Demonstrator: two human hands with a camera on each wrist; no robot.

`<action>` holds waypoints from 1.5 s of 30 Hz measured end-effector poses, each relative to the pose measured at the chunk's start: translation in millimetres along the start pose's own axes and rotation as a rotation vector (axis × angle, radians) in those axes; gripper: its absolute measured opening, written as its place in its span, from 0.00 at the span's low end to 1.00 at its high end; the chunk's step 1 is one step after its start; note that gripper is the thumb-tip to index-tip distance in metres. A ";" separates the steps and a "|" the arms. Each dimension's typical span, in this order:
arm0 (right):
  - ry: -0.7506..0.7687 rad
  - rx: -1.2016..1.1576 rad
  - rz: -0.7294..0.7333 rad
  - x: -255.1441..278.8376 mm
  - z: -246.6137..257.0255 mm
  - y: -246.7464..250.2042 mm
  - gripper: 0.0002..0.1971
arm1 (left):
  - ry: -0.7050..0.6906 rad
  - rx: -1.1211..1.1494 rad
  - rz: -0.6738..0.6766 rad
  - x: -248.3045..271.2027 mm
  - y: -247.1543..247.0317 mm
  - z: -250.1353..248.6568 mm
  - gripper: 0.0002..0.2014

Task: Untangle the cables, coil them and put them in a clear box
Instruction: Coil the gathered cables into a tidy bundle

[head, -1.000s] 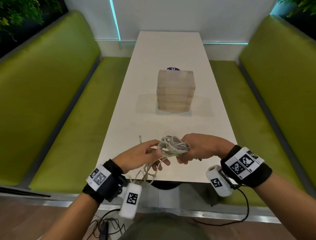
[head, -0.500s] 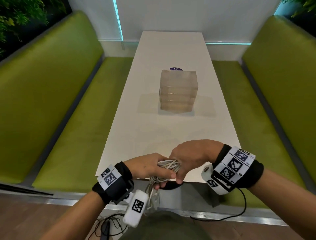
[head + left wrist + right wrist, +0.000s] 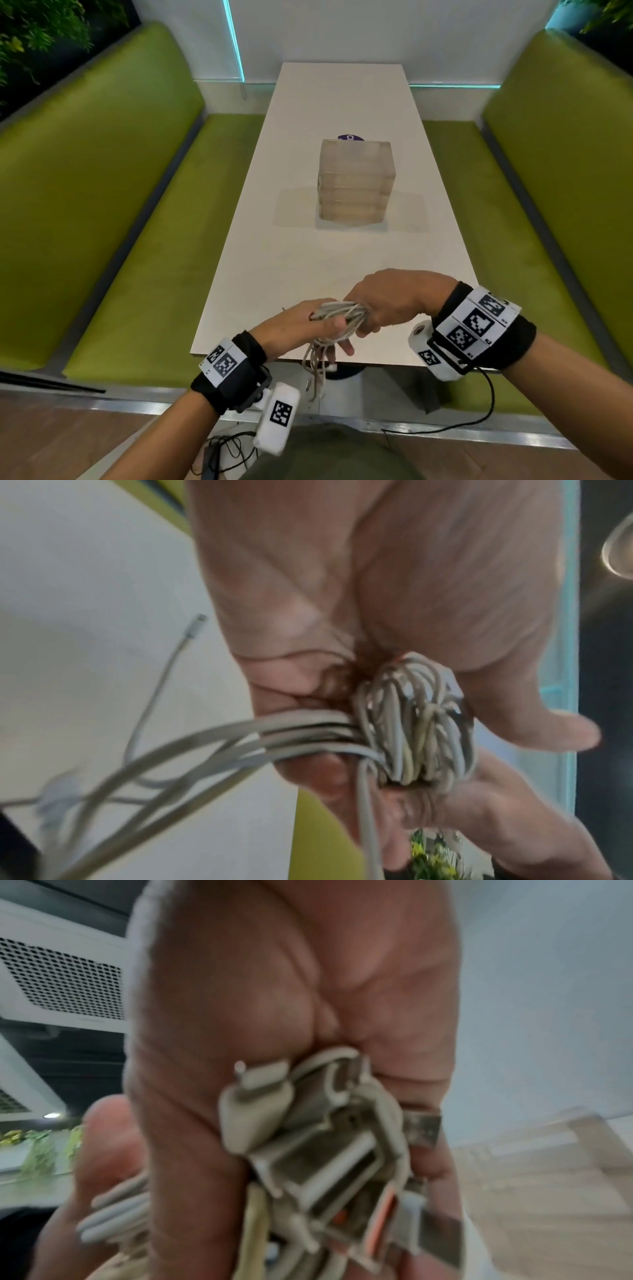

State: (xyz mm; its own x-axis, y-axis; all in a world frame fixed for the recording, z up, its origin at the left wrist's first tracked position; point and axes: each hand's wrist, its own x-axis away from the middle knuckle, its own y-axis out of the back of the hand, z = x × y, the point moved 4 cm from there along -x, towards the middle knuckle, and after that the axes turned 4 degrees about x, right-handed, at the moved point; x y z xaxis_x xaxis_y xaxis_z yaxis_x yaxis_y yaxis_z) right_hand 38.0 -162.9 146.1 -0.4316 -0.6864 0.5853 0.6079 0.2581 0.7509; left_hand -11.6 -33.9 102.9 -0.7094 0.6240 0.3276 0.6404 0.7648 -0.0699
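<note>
A bundle of grey-white cables (image 3: 340,313) hangs between both hands over the near edge of the white table (image 3: 342,246). My left hand (image 3: 308,325) grips the bundle, thumb across the strands (image 3: 411,723). My right hand (image 3: 387,305) is curled round the other end, where plugs and connectors (image 3: 318,1145) bunch in its palm. Loose strands (image 3: 317,366) dangle below the table edge. One free plug end (image 3: 197,624) sticks out over the table. A stack of clear boxes (image 3: 356,183) stands in the middle of the table, well beyond the hands.
Green bench seats (image 3: 144,246) run along both sides of the table, with another (image 3: 507,240) on the right. A purple round sticker (image 3: 350,137) shows behind the boxes. Dark wires (image 3: 226,452) lie on the floor by my legs.
Both hands have drawn back from over the table to its near edge and closed together on the cables. The loose tangle is now bunched into a tighter bundle.
</note>
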 end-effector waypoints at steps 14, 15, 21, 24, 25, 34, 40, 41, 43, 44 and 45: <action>-0.110 -0.256 -0.265 35.0 -40.0 48.7 0.09 | -0.030 -0.067 -0.144 5.4 11.8 12.8 0.09; -0.113 -0.258 -0.269 35.8 -40.9 49.3 0.09 | -0.024 -0.074 -0.154 4.8 13.0 13.1 0.08; -0.124 -0.258 -0.274 37.0 -41.8 50.8 0.08 | -0.050 -0.208 -0.132 -0.1 14.5 15.2 0.07; -0.123 -0.263 -0.278 36.6 -40.7 50.7 0.08 | -0.075 -0.158 -0.157 -1.3 12.9 17.8 0.08; -0.122 -0.268 -0.278 36.1 -39.8 50.4 0.08 | -0.079 -0.130 -0.165 -1.9 13.0 18.2 0.12; -0.068 -0.240 -0.225 24.3 -20.6 47.2 0.06 | -0.221 -0.070 -0.343 -14.5 14.9 -15.5 0.11; -0.058 -0.296 -0.218 29.0 -22.2 43.1 0.07 | -0.276 -0.123 -0.418 -4.8 32.7 -12.9 0.13; -0.054 -0.306 -0.216 28.4 -21.7 41.8 0.08 | -0.274 -0.122 -0.411 -3.9 33.1 -11.2 0.14; -0.046 -0.332 -0.225 27.0 -21.2 40.2 0.08 | -0.264 -0.084 -0.398 -5.0 32.6 -9.7 0.15; -0.046 -0.344 -0.234 26.6 -21.7 39.7 0.09 | -0.259 -0.024 -0.377 -5.5 32.2 -8.5 0.17; -0.049 -0.353 -0.242 26.6 -22.8 39.7 0.09 | -0.249 0.081 -0.335 -5.4 31.3 -8.1 0.19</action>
State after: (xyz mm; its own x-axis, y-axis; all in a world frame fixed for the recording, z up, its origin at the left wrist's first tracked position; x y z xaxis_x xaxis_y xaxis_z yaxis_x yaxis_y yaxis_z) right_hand 65.9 -186.3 184.6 -0.6155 -0.6635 0.4254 0.6725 -0.1606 0.7224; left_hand 14.7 -14.6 106.5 -0.9303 0.3504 0.1079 0.3438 0.9360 -0.0753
